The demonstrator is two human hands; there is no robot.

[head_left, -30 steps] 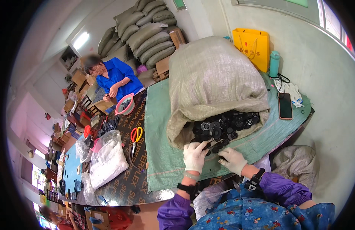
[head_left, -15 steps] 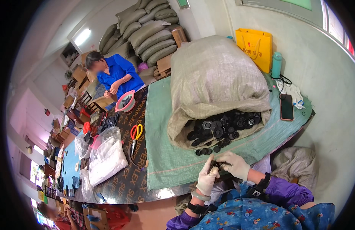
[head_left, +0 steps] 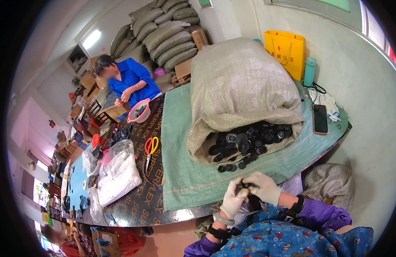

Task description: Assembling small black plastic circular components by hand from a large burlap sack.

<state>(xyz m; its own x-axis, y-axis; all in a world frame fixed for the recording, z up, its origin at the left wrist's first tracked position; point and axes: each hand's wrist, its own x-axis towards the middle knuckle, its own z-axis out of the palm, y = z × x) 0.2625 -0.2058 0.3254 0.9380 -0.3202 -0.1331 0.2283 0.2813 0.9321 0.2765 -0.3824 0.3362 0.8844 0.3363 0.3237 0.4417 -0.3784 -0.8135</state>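
In front of my chest, at the near edge of the green woven sheet [head_left: 185, 180], my two gloved hands meet. My left hand [head_left: 235, 199] is closed, its thumb and fingers pinching a small black part [head_left: 246, 186]. The fingers of my right hand [head_left: 264, 188] grip the same part from the other side; most of it is hidden between them. Beyond my hands lies a large woven sack [head_left: 247, 85], its mouth facing me. Round black plastic parts [head_left: 249, 141] fill the opening, and several more [head_left: 227, 168] lie on the sheet just before it.
Left of the sheet are red-and-yellow scissors [head_left: 151, 150] and white plastic bags [head_left: 119, 175]. At the right stand a phone [head_left: 320, 120], a teal bottle [head_left: 309, 72] and a yellow paper bag [head_left: 285, 51]. Across the table a person in blue [head_left: 131, 81] works beside a pink basket [head_left: 139, 110].
My hands have shifted slightly, and the right fingers have turned over the black part. The person across has moved their hands a little. The sack and loose parts look unchanged.
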